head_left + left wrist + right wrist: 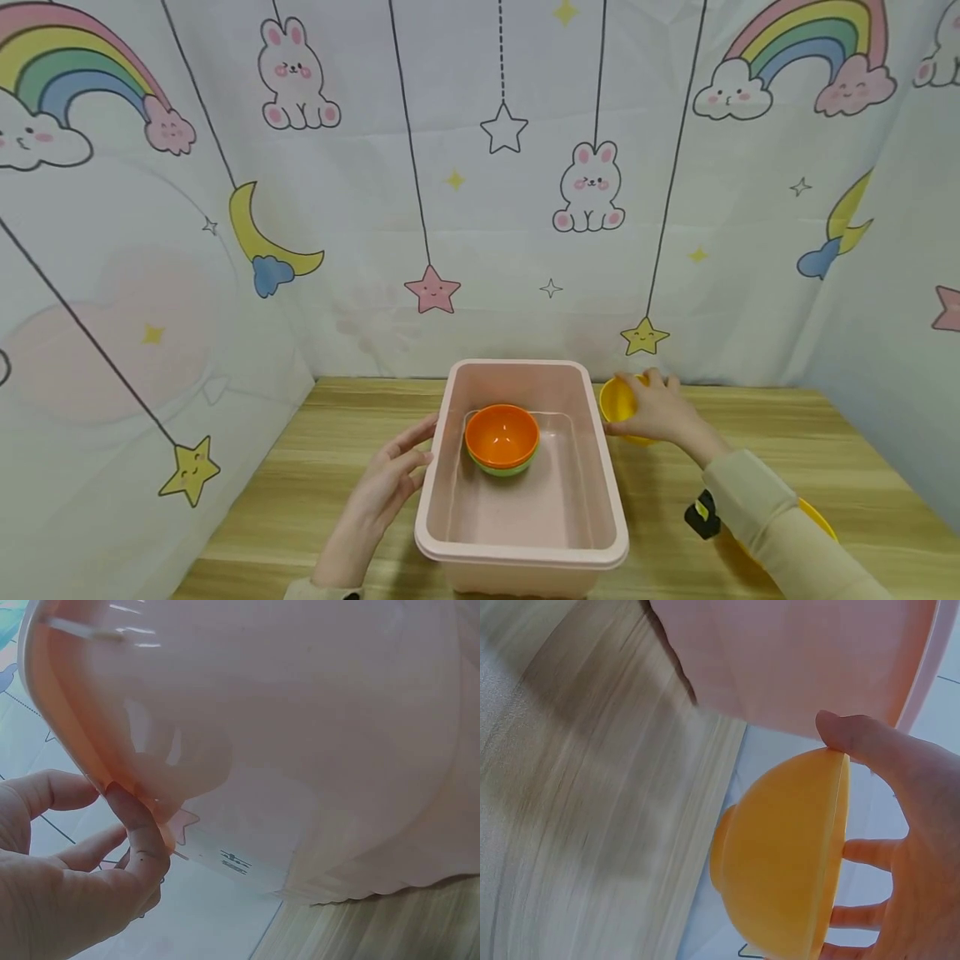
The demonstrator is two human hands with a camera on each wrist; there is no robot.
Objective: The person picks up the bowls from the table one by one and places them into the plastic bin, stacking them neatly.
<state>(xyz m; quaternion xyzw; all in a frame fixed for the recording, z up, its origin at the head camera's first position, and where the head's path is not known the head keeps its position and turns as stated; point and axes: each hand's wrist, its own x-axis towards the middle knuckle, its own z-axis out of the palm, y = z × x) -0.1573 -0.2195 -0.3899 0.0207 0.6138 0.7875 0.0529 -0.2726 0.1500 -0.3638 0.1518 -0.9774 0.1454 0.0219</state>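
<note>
Two stacked bowls [502,440] sit in pink bin [525,546], yellow bowl [619,402] beside

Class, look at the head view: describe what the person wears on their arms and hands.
Both hands, left hand and right hand, are bare, with no gloves. The right arm wears a cream long sleeve, and a small black device with a yellow mark sits beside its cuff.

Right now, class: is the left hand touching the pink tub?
Touching. The left wrist view shows the left hand's fingertips pressed against the pink tub's rim; the head view agrees.
</note>
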